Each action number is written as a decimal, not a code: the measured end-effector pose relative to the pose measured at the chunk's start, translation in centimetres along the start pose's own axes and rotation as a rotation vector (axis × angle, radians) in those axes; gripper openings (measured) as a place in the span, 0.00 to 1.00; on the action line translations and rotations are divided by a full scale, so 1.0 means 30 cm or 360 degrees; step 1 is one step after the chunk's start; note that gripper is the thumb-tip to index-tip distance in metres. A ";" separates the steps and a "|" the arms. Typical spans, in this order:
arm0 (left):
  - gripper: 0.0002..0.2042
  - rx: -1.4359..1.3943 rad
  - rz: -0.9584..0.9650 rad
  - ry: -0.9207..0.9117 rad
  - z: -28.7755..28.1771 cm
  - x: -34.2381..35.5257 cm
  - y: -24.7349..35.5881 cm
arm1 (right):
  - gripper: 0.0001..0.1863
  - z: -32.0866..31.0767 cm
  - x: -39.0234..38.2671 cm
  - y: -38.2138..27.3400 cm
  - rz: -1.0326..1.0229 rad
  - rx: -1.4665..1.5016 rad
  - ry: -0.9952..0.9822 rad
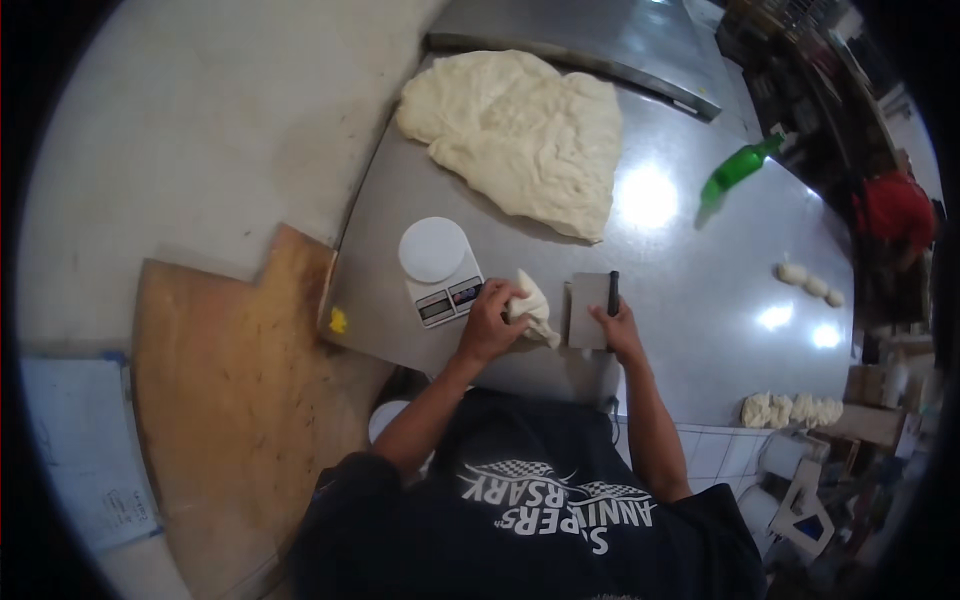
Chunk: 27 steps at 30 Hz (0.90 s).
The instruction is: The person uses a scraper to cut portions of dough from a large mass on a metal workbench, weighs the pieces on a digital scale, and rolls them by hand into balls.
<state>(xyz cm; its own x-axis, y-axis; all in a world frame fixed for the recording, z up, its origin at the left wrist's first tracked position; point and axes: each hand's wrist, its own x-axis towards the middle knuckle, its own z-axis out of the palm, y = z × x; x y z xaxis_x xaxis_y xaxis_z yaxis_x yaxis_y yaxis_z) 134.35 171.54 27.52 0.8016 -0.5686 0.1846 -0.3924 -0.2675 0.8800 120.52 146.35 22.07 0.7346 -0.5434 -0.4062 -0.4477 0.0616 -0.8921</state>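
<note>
My left hand [490, 318] is closed around a small piece of dough [533, 305], just above the metal table and close to a white kitchen scale [434, 252]. The scale's round plate carries nothing. In my right hand [618, 328] is a dough scraper [589, 310], a flat grey metal blade with a black handle, held to the right of the dough piece. Farther off on the table lies a large, flat mass of pale dough [520, 135].
A green bottle [738, 170] stands at the far right of the metal table [690, 320]. Several dough balls [808, 284] and rough dough lumps [790, 410] line its right side. A wooden board [225, 400] is at left. A person in red [893, 215] is in the right background.
</note>
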 end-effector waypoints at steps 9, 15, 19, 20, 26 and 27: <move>0.17 0.0052 0.0115 0.0233 -0.322 0.151 0.085 | 0.21 0.002 0.017 -0.033 0.0071 -0.0005 0.0049; 0.17 0.0373 0.0079 0.0319 -0.481 0.267 0.009 | 0.22 0.008 0.031 -0.025 0.0035 -0.0042 0.0106; 0.21 0.0698 -0.0109 -0.0078 -0.440 0.233 -0.217 | 0.23 0.010 0.025 -0.018 0.0039 -0.0001 0.0063; 0.22 0.0823 -0.0146 -0.0189 -0.432 0.231 -0.250 | 0.23 0.008 0.032 -0.019 0.0034 0.0029 0.0052; 0.25 0.1238 0.0050 0.0536 -0.330 0.180 0.002 | 0.20 0.019 0.005 -0.061 0.0209 0.0309 0.0039; 0.25 0.1077 0.0060 0.0470 -0.307 0.168 0.014 | 0.19 0.007 -0.004 -0.077 0.0260 0.0420 -0.0009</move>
<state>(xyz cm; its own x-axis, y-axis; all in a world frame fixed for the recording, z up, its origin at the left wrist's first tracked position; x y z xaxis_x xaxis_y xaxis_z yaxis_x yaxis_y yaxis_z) 142.38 175.73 32.86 0.8326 -0.3794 0.4034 -0.5379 -0.7275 0.4260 121.58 146.45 24.15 0.6669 -0.5038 -0.5490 -0.4130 0.3634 -0.8351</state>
